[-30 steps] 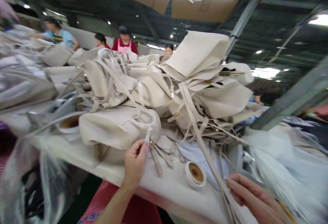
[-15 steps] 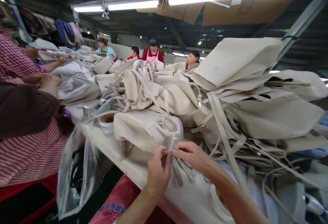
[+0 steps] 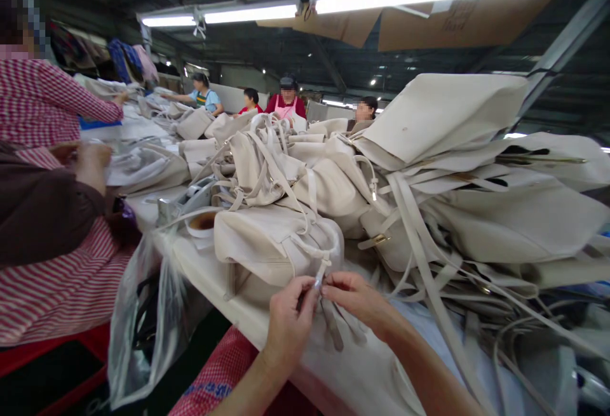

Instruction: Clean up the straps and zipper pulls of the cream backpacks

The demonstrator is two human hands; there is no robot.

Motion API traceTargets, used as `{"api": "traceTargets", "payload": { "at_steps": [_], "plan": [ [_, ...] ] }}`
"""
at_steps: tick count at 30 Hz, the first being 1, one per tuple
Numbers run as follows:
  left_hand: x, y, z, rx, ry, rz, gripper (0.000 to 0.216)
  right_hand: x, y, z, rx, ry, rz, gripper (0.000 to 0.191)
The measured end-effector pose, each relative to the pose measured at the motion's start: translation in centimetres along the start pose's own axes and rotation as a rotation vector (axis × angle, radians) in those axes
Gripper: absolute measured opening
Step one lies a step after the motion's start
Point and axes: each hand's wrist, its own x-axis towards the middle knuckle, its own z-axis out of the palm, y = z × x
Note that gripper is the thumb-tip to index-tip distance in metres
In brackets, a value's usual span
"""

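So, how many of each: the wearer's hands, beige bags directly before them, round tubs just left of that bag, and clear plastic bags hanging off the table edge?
Hands (left hand, right hand): 2
Beige bag: 1
Round tub: 1
Clear plastic bag: 1
Total: 5

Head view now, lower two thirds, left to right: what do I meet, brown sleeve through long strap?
Co-worker's brown sleeve → clear plastic bag → white tub with brown contents → left hand → right hand → long beige strap.
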Motion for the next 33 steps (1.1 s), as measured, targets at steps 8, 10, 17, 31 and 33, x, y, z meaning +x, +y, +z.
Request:
{"api": "traceTargets", "payload": {
  "at_steps": [8,10,17,31,33],
  "plan": [
    [0.4,1.3,0.7,-0.440,0.018,-0.368,0.039,0.7,0.4,2.5,0.281,0.132,0.014,0.026],
    [0.4,1.2,0.9,-0.470,0.019,-0.363,0.044,0.9,0.6,2.7,0.340,0.186,0.021,0.031],
    [0.7,0.6,0.5,-0.554,-0.087,-0.355,0.048,0.9,1.2,2.1,0.679,-0.015,0.032,0.045],
    [0.6,0.7,0.1,-0.407,-0.067,-0.293,0.035,1.5,1.8,1.8,0.613,0.026,-0.055,0.063],
    [0.3,0.4,0.1,-0.272,-0.023,-0.198,0.026,0.9,1.7,1.9,0.480,0.048,-0.071,0.061]
  ]
}}
